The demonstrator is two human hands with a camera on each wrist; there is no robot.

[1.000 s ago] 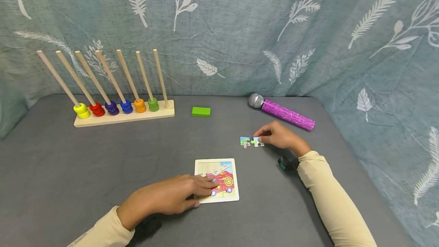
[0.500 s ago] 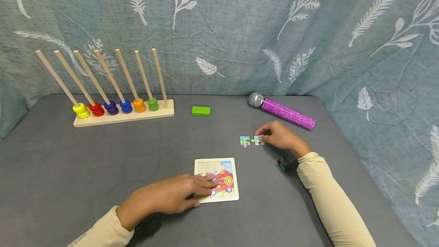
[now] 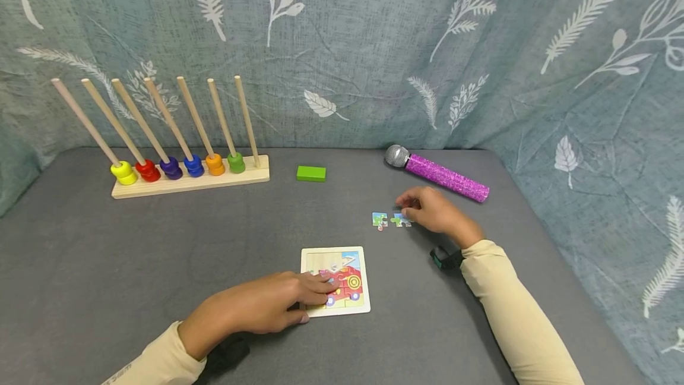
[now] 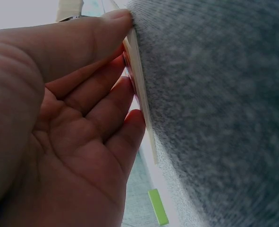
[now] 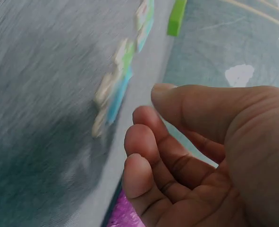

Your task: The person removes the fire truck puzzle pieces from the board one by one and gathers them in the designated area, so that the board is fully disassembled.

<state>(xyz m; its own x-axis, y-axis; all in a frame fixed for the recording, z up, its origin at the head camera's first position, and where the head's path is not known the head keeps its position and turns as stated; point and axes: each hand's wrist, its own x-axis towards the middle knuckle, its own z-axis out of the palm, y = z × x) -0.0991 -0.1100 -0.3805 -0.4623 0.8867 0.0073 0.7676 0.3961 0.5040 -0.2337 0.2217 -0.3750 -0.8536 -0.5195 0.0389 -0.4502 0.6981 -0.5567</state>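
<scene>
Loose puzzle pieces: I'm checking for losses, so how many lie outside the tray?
2 on the table: the left piece; beside it the right piece, partly covered by the right hand, which may hide more.

And here's the square wooden puzzle tray [image 3: 365, 281], flat under the left hand [image 3: 280, 302], red-vehicle pieces [image 3: 350, 283] fitted, bare wood showing upper left! Beyond it, a green-and-blue jigsaw piece [image 3: 379, 219] lies just beside a second piece [image 3: 401, 220], right hand [image 3: 437, 212] near.
</scene>
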